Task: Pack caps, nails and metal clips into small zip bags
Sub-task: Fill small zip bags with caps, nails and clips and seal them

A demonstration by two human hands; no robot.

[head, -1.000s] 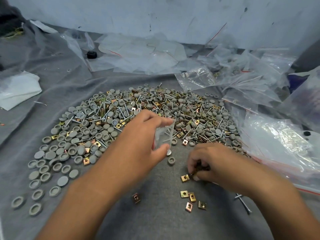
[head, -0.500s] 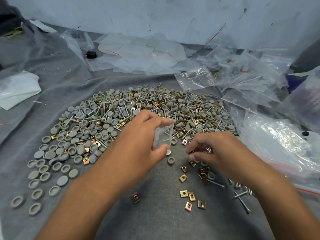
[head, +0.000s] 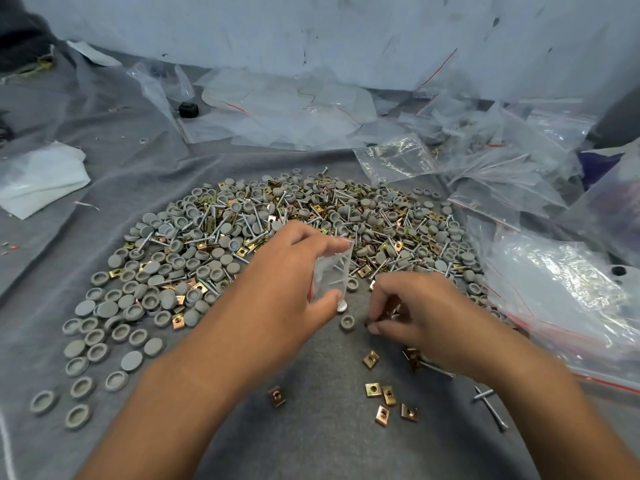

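— What's over on the far left?

— A crumpled white plastic sheet (head: pixel 38 176) on the grey cloth (head: pixel 311 438), well away from the work. Nearer us, loose grey caps (head: pixel 104 341) lie spread along the left edge of the big pile (head: pixel 277 223), which mixes caps, long nails and brass-coloured metal clips.

— And the hands?

— The left hand (head: pixel 277 289) reaches in over the near edge of the pile. It pinches a small clear zip bag (head: pixel 332 275) between the forefinger on the top edge and the thumb at the bottom, so the bag stands upright with its mouth turned toward the other hand. I can make out something thin inside, but not what.

— The right one?

— The right hand (head: pixel 426 317) sits just beside the bag, fingers curled down, tips bunched on some small dark pieces. They look like clips, though the fingers hide most of them. One lone cap (head: pixel 347 322) lies on the cloth between the two hands.

— Anything below?

— A few loose clips (head: pixel 388 398) lie near the right wrist, one more clip (head: pixel 276 396) sits apart toward the left forearm, and a couple of nails (head: pixel 488 403) lie to the right.

— Further right?

— Heaps of clear zip bags (head: pixel 554 299) with red seal strips, piled along the right side and back toward the wall (head: pixel 311 36).
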